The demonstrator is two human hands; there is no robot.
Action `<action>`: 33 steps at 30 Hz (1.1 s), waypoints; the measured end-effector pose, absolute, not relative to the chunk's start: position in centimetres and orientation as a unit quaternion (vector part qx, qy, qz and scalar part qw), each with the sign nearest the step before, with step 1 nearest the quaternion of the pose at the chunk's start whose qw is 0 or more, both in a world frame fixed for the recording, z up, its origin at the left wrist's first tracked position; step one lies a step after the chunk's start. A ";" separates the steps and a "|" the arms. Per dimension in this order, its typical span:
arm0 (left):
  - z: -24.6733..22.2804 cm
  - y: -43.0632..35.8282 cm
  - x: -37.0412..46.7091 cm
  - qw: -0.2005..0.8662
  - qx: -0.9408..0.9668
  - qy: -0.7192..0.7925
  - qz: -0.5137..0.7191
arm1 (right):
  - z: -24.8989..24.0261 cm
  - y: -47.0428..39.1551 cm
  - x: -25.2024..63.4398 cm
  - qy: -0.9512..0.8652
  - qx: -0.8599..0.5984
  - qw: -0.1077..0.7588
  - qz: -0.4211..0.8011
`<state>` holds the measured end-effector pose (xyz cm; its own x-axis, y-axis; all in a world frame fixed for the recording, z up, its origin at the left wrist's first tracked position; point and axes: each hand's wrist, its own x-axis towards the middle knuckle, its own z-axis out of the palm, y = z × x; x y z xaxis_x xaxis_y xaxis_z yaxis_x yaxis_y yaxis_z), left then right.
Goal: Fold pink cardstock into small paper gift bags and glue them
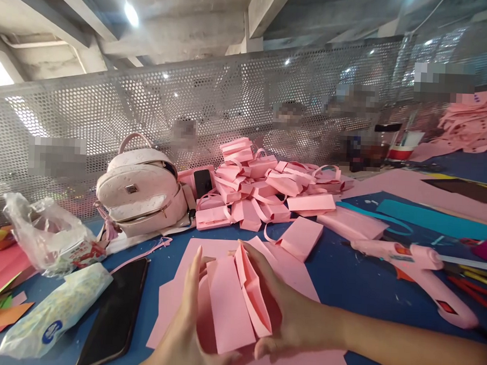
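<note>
Between my two hands is a small folded pink paper bag (232, 306), its gusseted opening turned to the right and no handle visible on it. My left hand (187, 320) curves along its left side, thumb at the near end and fingers at the far end. From the right, my right hand (288, 305) grips the opening's side, fingers at the far corner and thumb by the near one. Flat pink paper sheets (304, 352) lie beneath. Just beyond is another pink paper bag (301, 239) with a strip handle.
A heap of pink paper bags (252, 177) stands behind, beside a pale backpack (140, 191). At left lie a black phone (117, 311), a tissue pack (56, 314) and a plastic bag (43, 233). A pink glue gun (417, 276) rests at right on the blue table (363, 295).
</note>
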<state>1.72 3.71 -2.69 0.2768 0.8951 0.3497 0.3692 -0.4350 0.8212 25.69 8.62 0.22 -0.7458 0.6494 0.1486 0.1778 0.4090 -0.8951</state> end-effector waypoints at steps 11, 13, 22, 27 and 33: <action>-2.3 3.5 2.1 0.287 0.695 0.473 0.460 | -0.8 9.0 26.1 -0.801 -0.246 0.275 0.472; -2.3 3.5 2.0 0.268 0.694 0.480 0.466 | -0.4 8.9 26.0 -0.800 -0.267 0.269 0.465; -2.1 3.2 2.4 0.072 0.762 0.483 0.426 | 2.3 7.9 25.8 -0.762 -0.304 0.249 0.515; -1.8 3.4 2.8 0.011 0.786 0.451 0.422 | 2.6 7.0 25.1 -0.790 -0.270 0.243 0.494; -2.6 3.7 2.6 0.016 0.800 0.400 0.446 | 1.5 6.4 24.3 -0.809 -0.269 0.274 0.445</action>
